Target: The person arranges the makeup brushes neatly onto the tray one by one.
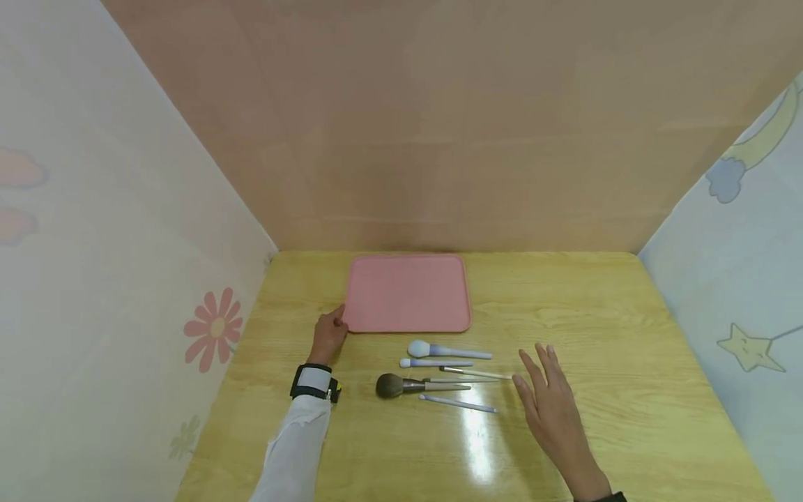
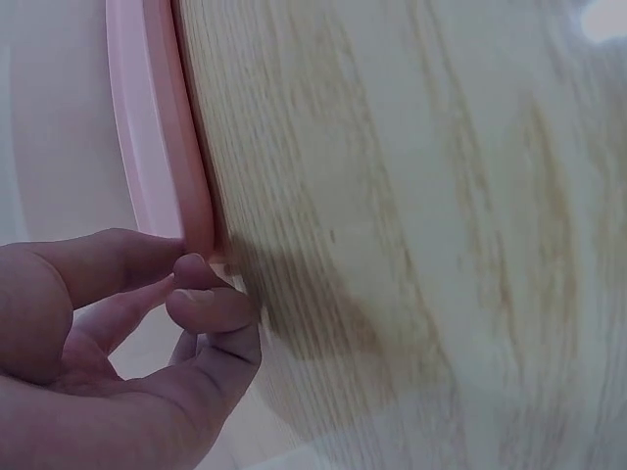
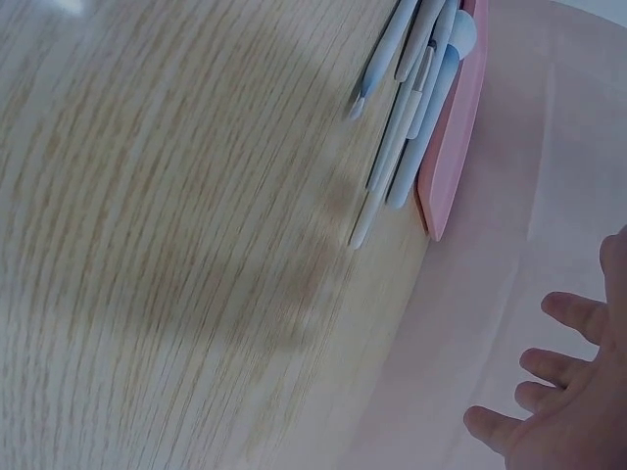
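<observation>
A flat pink tray (image 1: 408, 293) lies at the back of the table. At its near left corner, my left hand (image 1: 329, 337) pinches the rim; in the left wrist view the thumb and fingers meet right at the tray's corner (image 2: 167, 147). Several makeup brushes lie in a loose group in front of the tray: a white-headed brush (image 1: 448, 351), a smaller one (image 1: 439, 362), a slim dark-tipped brush (image 1: 477, 373), a large dark fluffy brush (image 1: 390, 385) and a thin bluish one (image 1: 458, 403). To the right of their handle ends, my right hand (image 1: 552, 404) is held with fingers spread, holding nothing.
Behind the wooden table (image 1: 564, 300) rises a plain brownish-pink backdrop (image 1: 452, 139). Pale walls with printed drawings stand on both sides, a flower (image 1: 216, 328) on the left and a star (image 1: 749, 346) on the right. Light glares off the table near the front.
</observation>
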Motion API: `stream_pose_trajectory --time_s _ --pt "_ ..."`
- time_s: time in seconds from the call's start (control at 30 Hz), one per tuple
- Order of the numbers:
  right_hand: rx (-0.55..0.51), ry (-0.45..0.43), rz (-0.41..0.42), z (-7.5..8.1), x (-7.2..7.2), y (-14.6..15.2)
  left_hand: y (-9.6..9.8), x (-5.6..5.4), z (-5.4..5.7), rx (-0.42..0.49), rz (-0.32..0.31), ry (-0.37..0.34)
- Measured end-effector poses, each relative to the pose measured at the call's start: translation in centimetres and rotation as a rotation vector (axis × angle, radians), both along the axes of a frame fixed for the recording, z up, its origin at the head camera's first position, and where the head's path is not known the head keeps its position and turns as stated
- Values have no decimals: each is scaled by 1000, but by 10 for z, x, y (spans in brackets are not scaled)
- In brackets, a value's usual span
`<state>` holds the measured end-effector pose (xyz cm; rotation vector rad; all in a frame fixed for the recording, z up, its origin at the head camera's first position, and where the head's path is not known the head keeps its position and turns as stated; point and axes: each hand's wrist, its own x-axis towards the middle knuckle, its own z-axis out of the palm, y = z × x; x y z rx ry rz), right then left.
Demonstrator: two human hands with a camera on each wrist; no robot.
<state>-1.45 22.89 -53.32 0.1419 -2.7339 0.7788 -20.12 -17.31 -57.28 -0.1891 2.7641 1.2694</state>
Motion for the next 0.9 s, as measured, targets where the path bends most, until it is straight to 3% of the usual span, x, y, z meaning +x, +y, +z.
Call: stream_pose_trajectory --time_s 0.5,0.9 --pt "4 40 1 -4 -1 -6 9 -2 5 8 -38 18" --pt "1 61 -9 -8 -3 -7 16 -8 -3 20 -67 18"
